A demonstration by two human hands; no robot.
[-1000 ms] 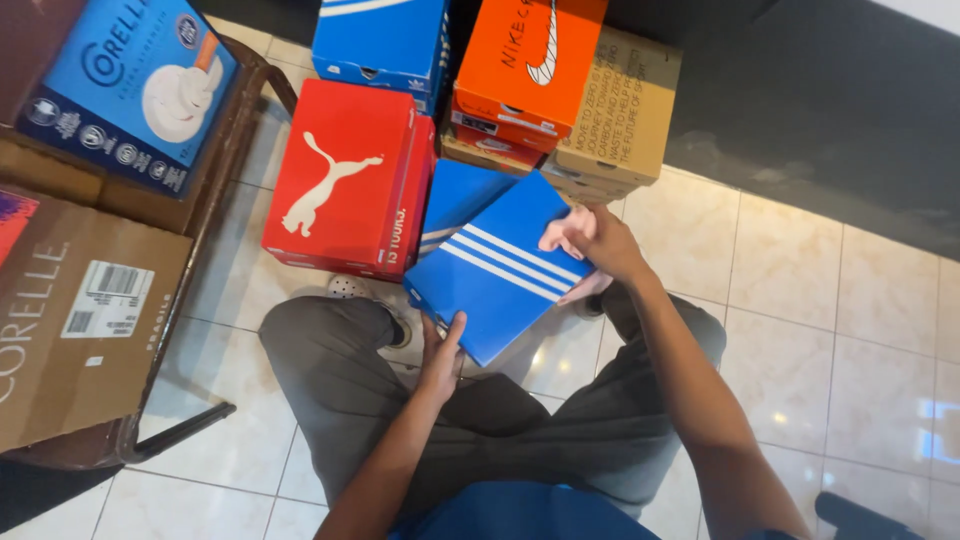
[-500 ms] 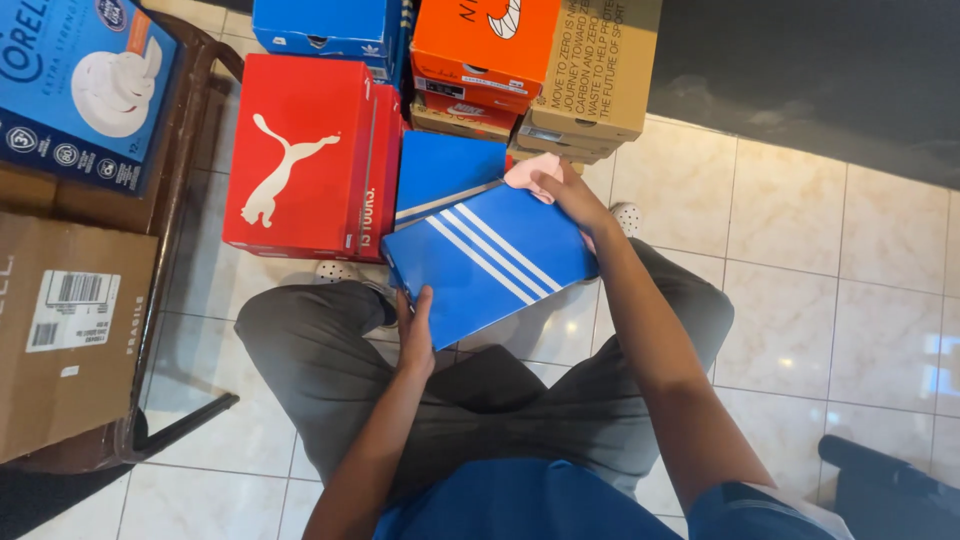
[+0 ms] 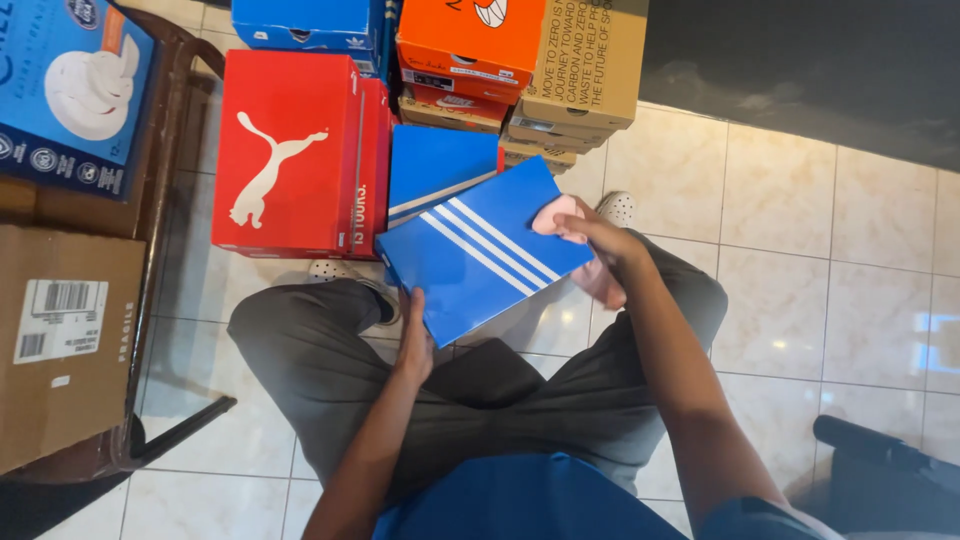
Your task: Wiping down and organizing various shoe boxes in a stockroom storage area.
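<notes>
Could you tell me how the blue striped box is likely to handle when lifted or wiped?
The blue striped box looks like stiff, light cardboard. Its glossy face may slip. Held only at its edges by the left hand and right hand, it could tilt.

A blue shoebox lid (image 3: 480, 250) with three white stripes is held tilted above the lap. Its near left edge is gripped by the left hand (image 3: 414, 335), while its far right edge is grasped by the right hand (image 3: 590, 240), in which a pink cloth (image 3: 600, 275) is also clutched. Just beyond, an open blue box (image 3: 435, 165) is seen on the tiled floor (image 3: 800, 260), beside a red shoebox (image 3: 295, 155) and stacked orange (image 3: 470, 45) and brown boxes (image 3: 585, 65).
</notes>
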